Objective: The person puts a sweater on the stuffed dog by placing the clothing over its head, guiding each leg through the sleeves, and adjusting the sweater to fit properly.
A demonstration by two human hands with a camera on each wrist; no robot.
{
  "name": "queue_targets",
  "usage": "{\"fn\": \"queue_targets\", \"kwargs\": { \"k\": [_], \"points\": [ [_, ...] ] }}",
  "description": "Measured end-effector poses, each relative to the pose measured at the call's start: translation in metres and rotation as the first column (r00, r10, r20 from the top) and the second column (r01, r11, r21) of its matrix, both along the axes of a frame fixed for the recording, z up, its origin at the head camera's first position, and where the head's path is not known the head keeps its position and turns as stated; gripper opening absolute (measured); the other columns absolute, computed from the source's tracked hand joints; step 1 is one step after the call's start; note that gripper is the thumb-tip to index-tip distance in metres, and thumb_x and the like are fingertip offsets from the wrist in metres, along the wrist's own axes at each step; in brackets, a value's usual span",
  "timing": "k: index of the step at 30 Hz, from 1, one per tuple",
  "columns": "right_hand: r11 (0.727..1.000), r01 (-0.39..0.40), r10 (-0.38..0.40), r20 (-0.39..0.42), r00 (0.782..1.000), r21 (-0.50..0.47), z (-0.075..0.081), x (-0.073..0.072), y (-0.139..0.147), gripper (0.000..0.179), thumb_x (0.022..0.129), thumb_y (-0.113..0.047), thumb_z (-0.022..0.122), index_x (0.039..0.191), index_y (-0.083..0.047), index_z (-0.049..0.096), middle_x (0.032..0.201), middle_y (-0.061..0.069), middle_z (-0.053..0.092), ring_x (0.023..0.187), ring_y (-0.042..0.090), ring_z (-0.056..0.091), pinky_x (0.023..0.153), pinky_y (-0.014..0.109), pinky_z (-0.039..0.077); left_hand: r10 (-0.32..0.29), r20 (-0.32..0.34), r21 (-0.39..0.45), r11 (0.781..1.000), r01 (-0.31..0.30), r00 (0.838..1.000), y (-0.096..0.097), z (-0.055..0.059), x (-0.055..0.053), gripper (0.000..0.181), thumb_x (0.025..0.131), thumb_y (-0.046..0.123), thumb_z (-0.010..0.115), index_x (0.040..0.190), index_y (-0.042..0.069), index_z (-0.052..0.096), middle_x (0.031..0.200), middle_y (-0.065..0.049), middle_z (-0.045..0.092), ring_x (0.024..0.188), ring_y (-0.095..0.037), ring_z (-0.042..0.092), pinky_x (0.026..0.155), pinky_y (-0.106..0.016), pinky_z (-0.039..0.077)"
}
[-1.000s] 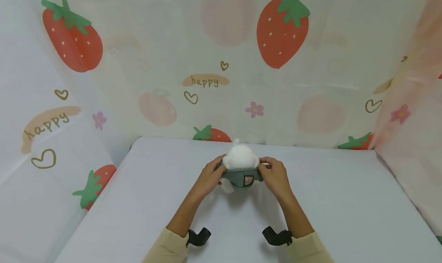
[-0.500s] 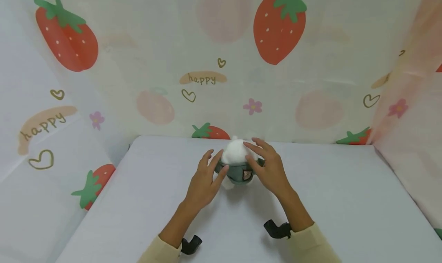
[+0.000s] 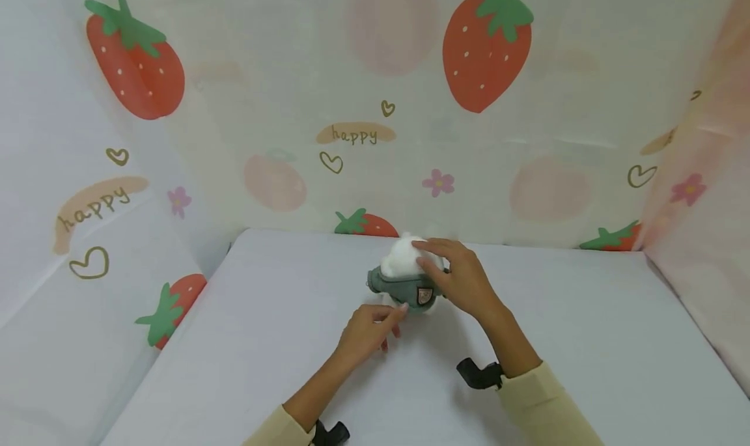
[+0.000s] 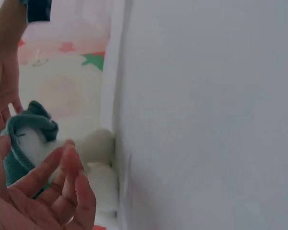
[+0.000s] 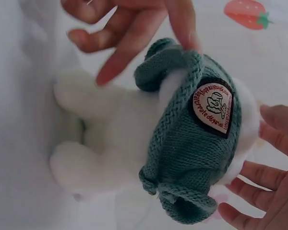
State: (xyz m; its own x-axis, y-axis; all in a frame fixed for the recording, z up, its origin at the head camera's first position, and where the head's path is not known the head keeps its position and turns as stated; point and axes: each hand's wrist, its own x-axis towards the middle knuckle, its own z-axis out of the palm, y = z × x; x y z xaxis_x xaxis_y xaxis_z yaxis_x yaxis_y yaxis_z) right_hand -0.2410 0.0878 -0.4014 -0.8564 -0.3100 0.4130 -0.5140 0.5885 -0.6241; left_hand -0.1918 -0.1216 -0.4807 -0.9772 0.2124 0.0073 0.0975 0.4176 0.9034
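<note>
A white plush toy (image 3: 403,258) stands upright on the table, wearing a green knitted sweater (image 5: 192,153) with a dark-edged patch (image 5: 214,106) on it. The sweater is bunched high around its upper body, and the white legs (image 5: 77,165) show below. My left hand (image 3: 366,332) is low in front of the toy; its thumb touches the sweater's hem while the other fingers stay apart from the cloth, loosely bent. My right hand (image 3: 463,277) is at the toy's head, fingers spread and touching or very near it; exact contact is unclear.
The white table (image 3: 556,342) ends at a back curtain (image 3: 375,55) printed with strawberries and hearts, close behind the toy. Curtains also hang at left and right. A black camera mount (image 3: 479,373) sits on the right wrist.
Both hands have let go of the sweater's sides. My left hand has come down and toward me to the front hem. My right hand has moved up to the toy's head.
</note>
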Motion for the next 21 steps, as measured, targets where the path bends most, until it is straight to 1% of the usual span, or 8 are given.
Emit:
{"fn": "queue_targets", "kwargs": {
  "k": [2,4,5,7,10,14,19,21],
  "points": [
    [1.0,0.008,-0.007,-0.013,1.0,0.019,0.0,-0.001,-0.002,0.041,0.094,-0.029,0.075,0.133,-0.019,0.069,0.137,0.011,0.063,0.13,0.031,0.055,0.102,0.056,0.047,-0.033,0.098,0.161,0.987,0.017,0.995,0.002,-0.003,-0.007,0.058,0.098,0.054,0.06,0.095,-0.002,0.075,0.081,-0.007,0.072,0.052,-0.017,0.062,0.05,-0.029,0.05],
    [0.999,0.019,-0.018,-0.036,0.999,0.034,-0.001,-0.001,-0.005,0.044,0.091,-0.03,0.078,0.132,-0.019,0.069,0.135,0.009,0.065,0.129,0.03,0.056,0.101,0.054,0.048,-0.057,0.163,0.286,0.958,0.008,0.985,0.004,-0.006,-0.012,0.049,0.098,0.043,0.066,0.095,-0.006,0.071,0.082,-0.007,0.072,0.054,-0.015,0.062,0.053,-0.029,0.053],
    [0.999,0.032,-0.03,-0.048,0.998,0.04,-0.001,-0.001,-0.006,0.044,0.09,-0.03,0.08,0.132,-0.019,0.07,0.134,0.008,0.065,0.128,0.03,0.056,0.1,0.053,0.049,-0.065,0.187,0.317,0.948,0.002,0.98,0.005,-0.007,-0.013,0.046,0.098,0.039,0.068,0.094,-0.006,0.071,0.082,-0.005,0.072,0.055,-0.013,0.063,0.054,-0.029,0.054],
    [0.997,0.056,-0.053,-0.07,0.996,0.044,-0.002,-0.001,-0.008,0.044,0.088,-0.028,0.081,0.13,-0.018,0.071,0.132,0.008,0.067,0.126,0.03,0.058,0.097,0.053,0.051,-0.08,0.207,0.333,0.943,0.007,0.975,0.005,-0.009,-0.014,0.037,0.096,0.031,0.071,0.092,-0.005,0.071,0.081,-0.003,0.071,0.056,-0.012,0.062,0.055,-0.028,0.053],
    [0.994,0.099,-0.095,-0.084,0.992,0.041,-0.002,0.001,-0.01,0.041,0.088,-0.025,0.081,0.127,-0.017,0.072,0.131,0.007,0.068,0.125,0.031,0.059,0.094,0.052,0.052,-0.095,0.2,0.279,0.959,0.037,0.975,0.004,-0.011,-0.011,0.028,0.094,0.023,0.072,0.089,-0.005,0.072,0.079,-0.005,0.071,0.054,-0.012,0.062,0.051,-0.026,0.048],
    [0.988,0.149,-0.146,-0.096,0.985,0.033,-0.002,0.002,-0.012,0.039,0.088,-0.024,0.081,0.126,-0.017,0.073,0.13,0.008,0.069,0.124,0.031,0.06,0.092,0.052,0.053,-0.119,0.14,0.15,0.984,0.098,0.983,0.001,-0.01,-0.009,0.024,0.092,0.018,0.071,0.084,-0.005,0.072,0.077,-0.011,0.072,0.051,-0.014,0.06,0.047,-0.024,0.041],
    [0.986,0.167,-0.165,-0.102,0.981,0.012,-0.003,0.002,-0.013,0.038,0.088,-0.024,0.081,0.125,-0.017,0.074,0.129,0.008,0.069,0.123,0.03,0.061,0.093,0.052,0.053,-0.168,0.091,0.045,0.985,0.164,0.982,-0.002,-0.01,-0.008,0.021,0.09,0.014,0.071,0.077,-0.002,0.072,0.072,-0.011,0.07,0.048,-0.014,0.056,0.049,-0.025,0.042],
    [0.986,0.165,-0.163,-0.099,0.982,0.005,-0.004,0.003,-0.014,0.038,0.089,-0.024,0.08,0.127,-0.017,0.073,0.13,0.008,0.068,0.124,0.03,0.061,0.093,0.052,0.053,-0.169,0.08,-0.044,0.984,0.173,0.982,-0.003,-0.013,-0.007,0.019,0.088,0.014,0.071,0.073,0.003,0.07,0.067,-0.007,0.068,0.047,-0.013,0.054,0.047,-0.025,0.041]
  ]
}}
